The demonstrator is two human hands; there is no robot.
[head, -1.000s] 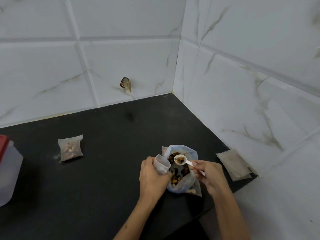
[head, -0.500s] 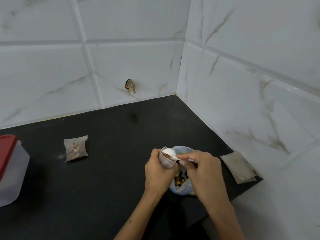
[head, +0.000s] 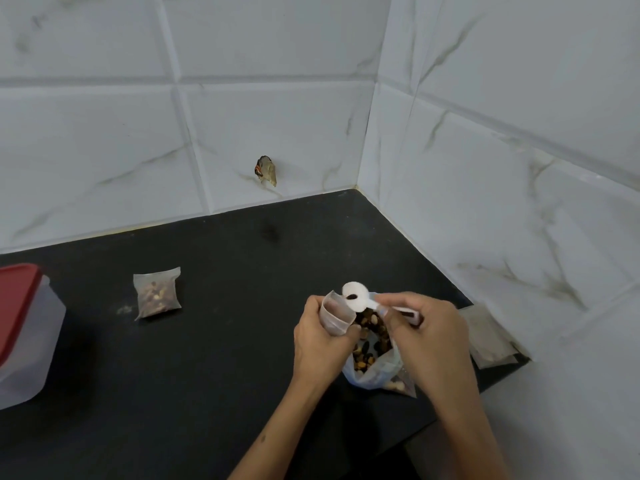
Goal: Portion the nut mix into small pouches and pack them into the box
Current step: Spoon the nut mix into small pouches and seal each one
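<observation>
- Left hand [head: 320,344] at 5 o'clock of the frame, fingers curled round a small translucent pouch [head: 337,315], mouth held open and facing up.
- Right hand [head: 427,337] just beside it at the 3 o'clock side, fingertips pinching the handle of a white plastic measuring spoon [head: 356,295].
- Spoon bowl tilted on edge at the pouch mouth, touching its rim; a dark bit of nut mix visible in the bowl.
- Open clear plastic bag of brown nut mix [head: 372,355] on the black countertop [head: 214,358], between and below both hands, partly hidden by them.
- Stack of flat empty pouches [head: 488,337] at 3 o'clock of the right hand, near the counter edge by the wall.
- Filled sealed pouch of nut mix [head: 157,296] lies flat at 9 o'clock of the hands, well apart from them.
- Translucent plastic box with red lid [head: 24,330] at the far 9 o'clock frame edge, cut off by it; lid on.
- White marble-pattern tiled walls [head: 277,116] at 12 o'clock meet in a corner; a small brown scrap [head: 266,170] stuck on the back wall just above the counter, cannot tell what it is.
</observation>
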